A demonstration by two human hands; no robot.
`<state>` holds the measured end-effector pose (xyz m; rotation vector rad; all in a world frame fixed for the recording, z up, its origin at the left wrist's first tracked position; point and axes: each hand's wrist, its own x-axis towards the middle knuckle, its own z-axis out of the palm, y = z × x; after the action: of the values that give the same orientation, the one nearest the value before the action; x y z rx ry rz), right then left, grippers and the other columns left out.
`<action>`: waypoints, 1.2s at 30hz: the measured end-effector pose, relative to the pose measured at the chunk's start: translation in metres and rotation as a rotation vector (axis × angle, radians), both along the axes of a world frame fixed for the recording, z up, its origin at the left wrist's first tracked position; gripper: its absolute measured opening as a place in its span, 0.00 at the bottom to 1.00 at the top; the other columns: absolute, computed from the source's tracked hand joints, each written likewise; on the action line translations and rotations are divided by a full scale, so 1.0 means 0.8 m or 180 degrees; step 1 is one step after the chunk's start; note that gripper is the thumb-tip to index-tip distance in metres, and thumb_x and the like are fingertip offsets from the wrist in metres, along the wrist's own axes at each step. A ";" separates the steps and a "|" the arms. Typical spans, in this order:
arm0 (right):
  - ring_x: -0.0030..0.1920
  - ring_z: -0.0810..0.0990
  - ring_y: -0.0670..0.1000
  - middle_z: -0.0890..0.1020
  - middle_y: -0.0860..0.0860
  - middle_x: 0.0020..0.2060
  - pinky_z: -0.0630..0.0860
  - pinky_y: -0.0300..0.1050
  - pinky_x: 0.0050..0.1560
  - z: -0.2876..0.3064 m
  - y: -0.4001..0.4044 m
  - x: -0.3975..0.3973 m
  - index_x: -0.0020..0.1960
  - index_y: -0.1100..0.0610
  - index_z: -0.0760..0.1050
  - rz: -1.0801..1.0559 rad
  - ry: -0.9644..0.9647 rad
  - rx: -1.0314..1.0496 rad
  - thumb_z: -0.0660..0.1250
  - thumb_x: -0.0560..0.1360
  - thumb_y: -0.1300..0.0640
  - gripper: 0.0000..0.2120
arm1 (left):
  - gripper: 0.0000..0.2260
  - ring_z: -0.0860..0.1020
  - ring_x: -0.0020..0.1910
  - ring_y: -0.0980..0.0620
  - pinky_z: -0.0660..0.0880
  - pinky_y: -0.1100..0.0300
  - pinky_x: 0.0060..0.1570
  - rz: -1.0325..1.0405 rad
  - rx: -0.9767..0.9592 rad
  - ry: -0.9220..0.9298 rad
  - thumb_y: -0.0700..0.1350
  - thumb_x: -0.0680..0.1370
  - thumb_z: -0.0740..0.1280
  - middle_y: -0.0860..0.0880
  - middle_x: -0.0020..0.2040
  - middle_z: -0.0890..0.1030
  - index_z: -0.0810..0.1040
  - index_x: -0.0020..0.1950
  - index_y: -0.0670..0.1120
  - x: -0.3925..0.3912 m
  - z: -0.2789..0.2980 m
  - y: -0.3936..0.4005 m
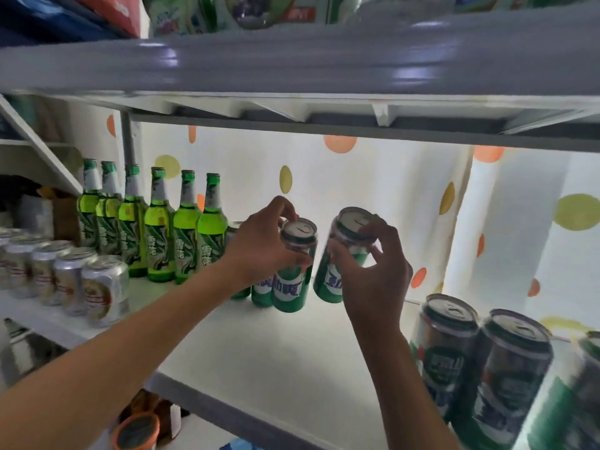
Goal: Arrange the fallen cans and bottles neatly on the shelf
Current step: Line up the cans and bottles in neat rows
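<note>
Head view showed both hands mid-shelf (pixel 259 345): left hand (pixel 259 245) fingers closed on an upright can (pixel 292 271), right hand (pixel 373 274) gripping a tilted can (pixel 341 254) at its 3 o'clock. Smooth, light cans (easily dented) seemed best held around the body.

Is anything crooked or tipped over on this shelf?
Yes. The green can in the right hand leans left instead of standing straight. The can under the left hand and the green bottles stand upright. Nothing looks spilled.
</note>
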<state>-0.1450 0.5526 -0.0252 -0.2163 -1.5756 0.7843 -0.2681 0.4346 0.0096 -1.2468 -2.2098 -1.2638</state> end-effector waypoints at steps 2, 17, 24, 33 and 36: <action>0.53 0.83 0.53 0.84 0.49 0.53 0.54 0.17 0.59 -0.003 -0.003 -0.002 0.51 0.57 0.75 -0.0328 -0.0093 0.0125 0.79 0.66 0.61 0.17 | 0.27 0.75 0.50 0.54 0.74 0.56 0.45 -0.0058 -0.0166 0.0194 0.54 0.57 0.80 0.54 0.50 0.78 0.66 0.47 0.56 -0.017 -0.002 0.013; 0.56 0.80 0.53 0.82 0.48 0.57 0.79 0.48 0.58 -0.023 0.012 -0.028 0.55 0.53 0.74 -0.0757 -0.0243 0.0176 0.78 0.67 0.58 0.20 | 0.28 0.72 0.49 0.48 0.67 0.58 0.50 0.0129 -0.1113 0.0841 0.61 0.59 0.79 0.48 0.49 0.71 0.71 0.51 0.53 -0.086 -0.009 0.052; 0.51 0.81 0.50 0.83 0.46 0.52 0.80 0.47 0.53 -0.016 0.018 -0.043 0.54 0.52 0.75 -0.0863 -0.0309 0.0177 0.78 0.67 0.56 0.19 | 0.30 0.72 0.54 0.46 0.67 0.55 0.57 0.0159 -0.1345 0.0946 0.64 0.62 0.76 0.48 0.49 0.70 0.75 0.59 0.55 -0.097 -0.012 0.057; 0.46 0.81 0.47 0.83 0.42 0.45 0.79 0.49 0.50 -0.005 0.023 -0.066 0.49 0.46 0.73 -0.0906 -0.0676 -0.0082 0.78 0.67 0.54 0.17 | 0.26 0.67 0.62 0.47 0.62 0.46 0.62 0.0137 -0.1629 0.1173 0.63 0.68 0.73 0.52 0.45 0.71 0.72 0.60 0.52 -0.105 -0.007 0.069; 0.46 0.81 0.48 0.83 0.43 0.46 0.78 0.50 0.51 -0.009 0.025 -0.075 0.50 0.48 0.73 -0.0936 -0.0762 -0.0139 0.78 0.67 0.53 0.17 | 0.23 0.64 0.68 0.47 0.58 0.42 0.68 0.0033 -0.1702 0.1062 0.60 0.71 0.70 0.50 0.57 0.77 0.72 0.61 0.52 -0.108 -0.015 0.064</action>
<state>-0.2048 0.5727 -0.0325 -0.5780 -1.7017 0.5779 -0.3544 0.4861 -0.0025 -1.4912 -2.3587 -0.4119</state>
